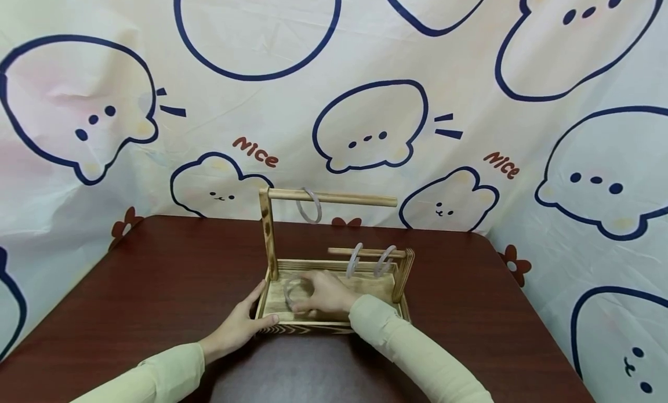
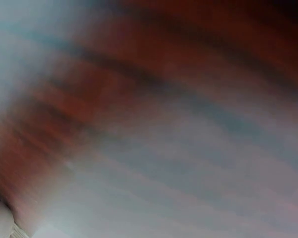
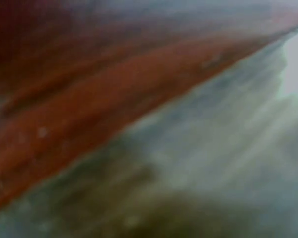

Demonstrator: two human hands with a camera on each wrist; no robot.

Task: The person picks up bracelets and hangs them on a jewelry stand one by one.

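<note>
A wooden jewelry stand [image 1: 292,329] with a shallow tray base sits in the head view. My left hand [image 1: 237,325] grips its front left corner, thumb over the front rim and fingers along the left side. Over the tray, my right hand [image 1: 329,293] pinches a pale bangle [image 1: 287,294] at its right side. Another bangle [image 1: 318,209] hangs from the tall upper bar [image 1: 355,199]. Two more, a left bangle [image 1: 351,262] and a right bangle [image 1: 380,262], hang on the short lower bar [image 1: 336,251]. Both wrist views are heavily blurred.
The stand is on a dark red-brown table [image 1: 172,275]. A pale cloth backdrop [image 1: 292,119] with cartoon outlines rises behind the table and along its sides. The tall bar's right end and the low bar's left end stick out unsupported.
</note>
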